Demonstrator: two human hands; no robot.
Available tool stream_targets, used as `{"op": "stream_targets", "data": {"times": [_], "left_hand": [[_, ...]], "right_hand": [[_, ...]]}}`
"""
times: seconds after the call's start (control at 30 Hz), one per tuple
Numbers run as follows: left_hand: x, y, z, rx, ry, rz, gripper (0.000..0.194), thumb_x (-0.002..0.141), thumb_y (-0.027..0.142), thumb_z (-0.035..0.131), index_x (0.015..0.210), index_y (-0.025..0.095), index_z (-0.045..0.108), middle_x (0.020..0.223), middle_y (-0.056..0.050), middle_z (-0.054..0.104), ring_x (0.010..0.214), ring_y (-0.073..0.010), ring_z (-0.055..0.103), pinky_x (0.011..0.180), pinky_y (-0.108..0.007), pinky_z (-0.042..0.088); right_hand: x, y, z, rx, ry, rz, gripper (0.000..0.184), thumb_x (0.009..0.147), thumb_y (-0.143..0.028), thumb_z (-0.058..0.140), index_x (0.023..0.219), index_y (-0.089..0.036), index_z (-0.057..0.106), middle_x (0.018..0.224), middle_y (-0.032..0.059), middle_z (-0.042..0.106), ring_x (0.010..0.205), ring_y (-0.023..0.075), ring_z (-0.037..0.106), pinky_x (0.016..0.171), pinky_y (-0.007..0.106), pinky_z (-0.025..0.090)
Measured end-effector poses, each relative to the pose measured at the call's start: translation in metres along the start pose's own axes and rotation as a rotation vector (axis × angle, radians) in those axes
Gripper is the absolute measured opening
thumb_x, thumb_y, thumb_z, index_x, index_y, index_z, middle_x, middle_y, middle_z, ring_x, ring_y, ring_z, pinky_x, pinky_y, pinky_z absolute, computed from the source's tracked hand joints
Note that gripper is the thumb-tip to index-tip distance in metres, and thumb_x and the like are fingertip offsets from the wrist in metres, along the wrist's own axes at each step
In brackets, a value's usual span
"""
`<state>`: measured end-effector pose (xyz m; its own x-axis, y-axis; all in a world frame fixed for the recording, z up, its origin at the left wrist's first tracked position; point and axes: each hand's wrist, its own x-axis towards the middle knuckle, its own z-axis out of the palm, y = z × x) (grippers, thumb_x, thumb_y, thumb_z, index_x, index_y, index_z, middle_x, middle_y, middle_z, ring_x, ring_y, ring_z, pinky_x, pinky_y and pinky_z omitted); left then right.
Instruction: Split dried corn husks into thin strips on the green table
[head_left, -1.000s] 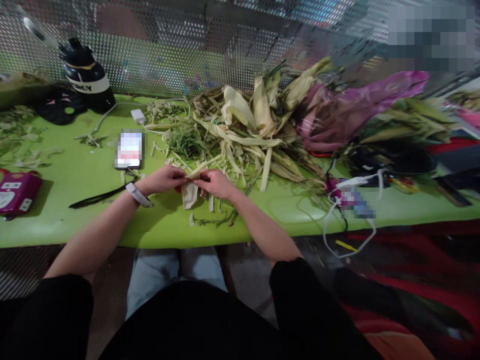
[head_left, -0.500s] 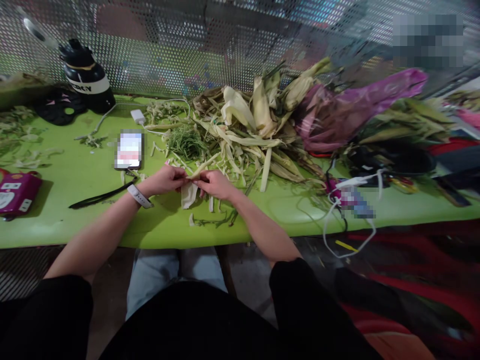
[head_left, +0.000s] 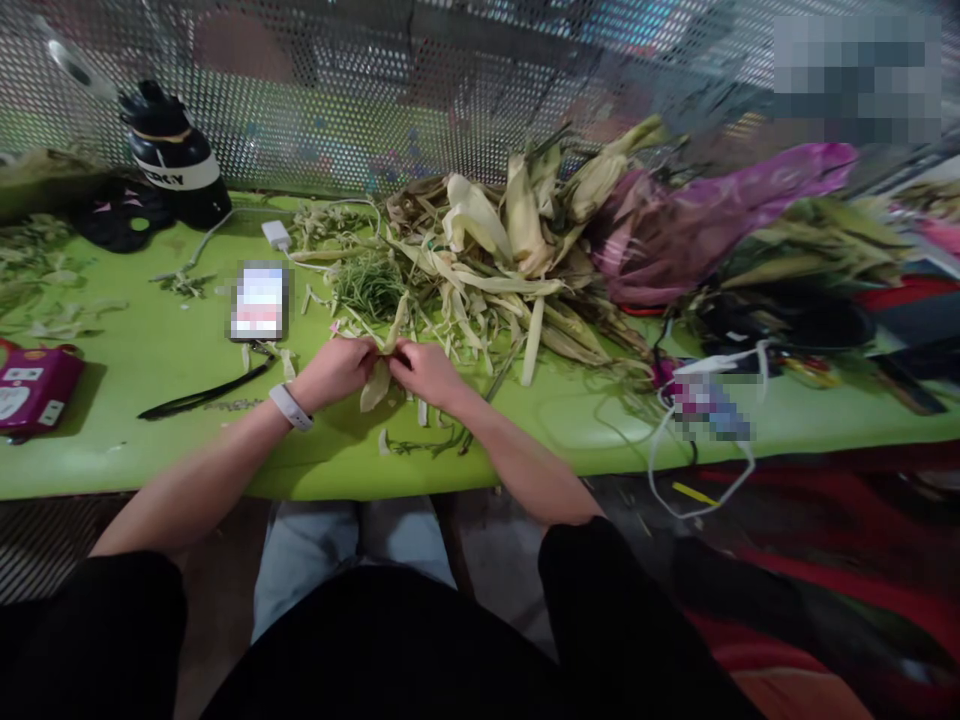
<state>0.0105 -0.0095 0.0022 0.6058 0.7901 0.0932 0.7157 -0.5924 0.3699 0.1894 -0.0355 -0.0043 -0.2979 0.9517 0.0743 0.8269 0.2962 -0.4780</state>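
Left hand and right hand are pinching a pale husk strip mid-length — fingertips nearly meeting — over the green table (a husk pile is lying just beyond).

One view is given, and it comes from a camera on the person's head. It faces forward and strongly down: the black shirt and the jeans show in its lower part, and the forearms point away from the camera. The fingers are rather near, a little left of the middle. The lens takes a wide part of the scene, with the green table across the full width and the perforated screen at the top.
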Motion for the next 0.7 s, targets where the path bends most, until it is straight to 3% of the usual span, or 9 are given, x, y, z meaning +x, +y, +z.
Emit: {"op": "stream_targets", "data": {"times": [0.23,0.53,0.7], "left_hand": [[0.000,-0.005,-0.009,-0.077,-0.054,0.104,0.025,0.089,0.016,0.042,0.074,0.014,0.063,0.076,-0.008,0.069,0.066,-0.0162,0.059,0.065,-0.027,0.042],[-0.002,0.002,0.008,0.090,0.039,-0.027,0.024,0.093,0.024,0.040,0.088,0.014,0.061,0.077,-0.011,0.068,0.060,-0.0181,0.057,0.058,-0.029,0.038],[-0.002,0.005,0.011,0.097,0.052,-0.056,0.021,0.092,0.023,0.042,0.090,0.014,0.061,0.074,-0.010,0.066,0.058,-0.0171,0.055,0.057,-0.029,0.038]], "right_hand": [[0.003,0.013,-0.003,0.129,-0.068,-0.072,0.021,0.094,-0.026,0.050,0.083,-0.015,0.064,0.073,0.0033,0.067,0.067,0.0152,0.060,0.067,0.025,0.040],[0.003,0.001,0.008,-0.133,0.029,-0.016,0.024,0.096,-0.025,0.044,0.103,-0.014,0.063,0.088,0.0115,0.071,0.075,0.0218,0.063,0.071,0.031,0.043],[0.002,-0.003,0.008,-0.082,0.060,0.036,0.018,0.095,-0.024,0.048,0.101,-0.016,0.063,0.086,0.0101,0.070,0.078,0.0225,0.065,0.075,0.033,0.046]]}}
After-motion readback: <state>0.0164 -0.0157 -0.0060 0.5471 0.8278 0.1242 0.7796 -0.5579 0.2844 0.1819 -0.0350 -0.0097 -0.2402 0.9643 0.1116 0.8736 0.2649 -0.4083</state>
